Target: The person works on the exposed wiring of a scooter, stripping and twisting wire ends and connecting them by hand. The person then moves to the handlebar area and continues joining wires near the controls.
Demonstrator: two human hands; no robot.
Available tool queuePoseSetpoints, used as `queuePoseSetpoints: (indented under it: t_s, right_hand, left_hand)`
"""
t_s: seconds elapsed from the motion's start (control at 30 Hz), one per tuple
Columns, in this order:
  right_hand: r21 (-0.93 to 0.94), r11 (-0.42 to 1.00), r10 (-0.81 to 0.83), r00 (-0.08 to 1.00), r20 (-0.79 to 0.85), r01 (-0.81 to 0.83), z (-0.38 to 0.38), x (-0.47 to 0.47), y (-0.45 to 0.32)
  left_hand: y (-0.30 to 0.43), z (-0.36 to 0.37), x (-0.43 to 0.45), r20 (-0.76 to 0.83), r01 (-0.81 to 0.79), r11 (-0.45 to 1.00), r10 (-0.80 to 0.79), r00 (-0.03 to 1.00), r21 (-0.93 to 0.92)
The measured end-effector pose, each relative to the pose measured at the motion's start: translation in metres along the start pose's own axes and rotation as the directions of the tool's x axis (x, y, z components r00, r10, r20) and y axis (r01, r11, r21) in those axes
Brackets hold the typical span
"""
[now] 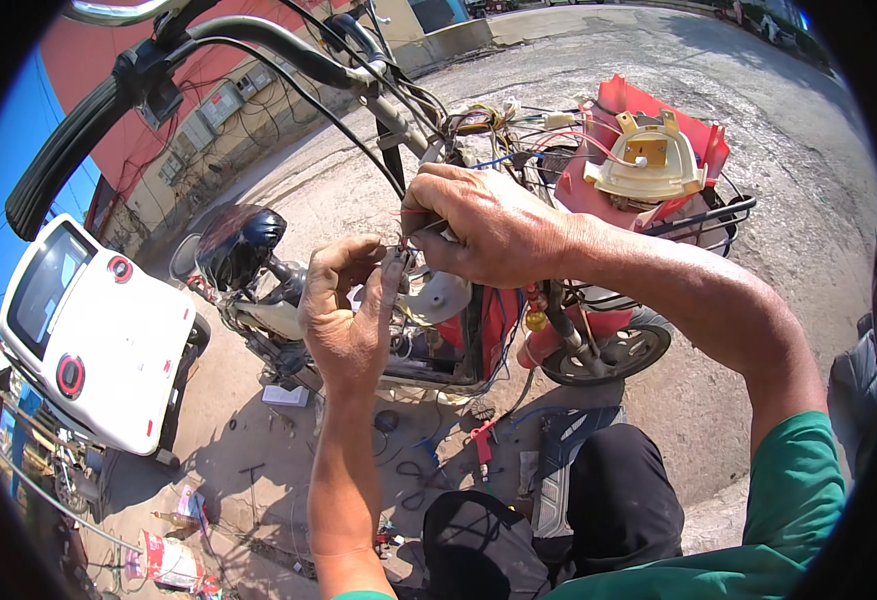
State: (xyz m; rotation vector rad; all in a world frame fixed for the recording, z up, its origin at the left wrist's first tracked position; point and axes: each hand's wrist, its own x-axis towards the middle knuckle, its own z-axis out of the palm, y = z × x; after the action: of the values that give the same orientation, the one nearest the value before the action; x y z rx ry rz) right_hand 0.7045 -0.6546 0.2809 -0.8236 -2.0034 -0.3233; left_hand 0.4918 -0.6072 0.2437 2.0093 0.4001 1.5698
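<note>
Thin wires (406,242) are pinched between both hands above a partly dismantled scooter. My left hand (352,304) holds their lower end between thumb and fingers, palm turned up. From the right, my right hand (483,225) grips the upper end with bent fingers; a bit of red wire sticks out by its fingertips. Behind it, a tangle of coloured wires (487,120) hangs at the handlebar stem. The red front panel (596,176) carries a cream lamp housing (652,161) joined by red wires. The black handlebar grip (70,157) is at upper left.
The front wheel (611,352) is below my right forearm. On the ground lie a red-handled tool (482,442), a dark floor panel (558,472), a T-handle wrench (253,484) and a red and white bucket (172,561). A white vehicle (108,330) stands at the left. A person's sleeve (855,382) shows at the right edge.
</note>
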Motion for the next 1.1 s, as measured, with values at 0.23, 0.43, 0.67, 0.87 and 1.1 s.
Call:
queuePoseSetpoints:
  t_s: [0.23,0.43,0.67,0.87,1.1]
  right_hand:
    - [-0.039,0.999,0.022,1.000,-0.009,-0.023,0.001,-0.002,-0.002]
    - [-0.025,0.999,0.039,0.999,0.003,-0.039,0.000,-0.003,-0.002]
    - [-0.022,0.999,0.039,0.999,-0.005,-0.039,0.000,-0.004,-0.003]
    - [0.050,0.998,0.047,0.998,-0.030,-0.046,0.000,-0.003,-0.003]
    - [0.066,0.988,0.137,0.990,-0.007,-0.137,-0.002,-0.002,-0.004]
  left_hand:
    - [-0.001,0.005,0.010,0.065,-0.114,0.990,0.109,0.992,0.084]
    - [0.009,0.009,0.011,0.047,0.043,0.998,-0.044,0.998,0.040]
    - [0.016,0.006,0.017,0.126,0.351,0.889,-0.328,0.936,-0.293]
    - [0.021,0.000,0.017,0.061,0.220,0.944,-0.211,0.976,-0.247]
    - [0.013,0.002,0.020,0.239,-0.442,0.834,0.380,0.894,0.330]
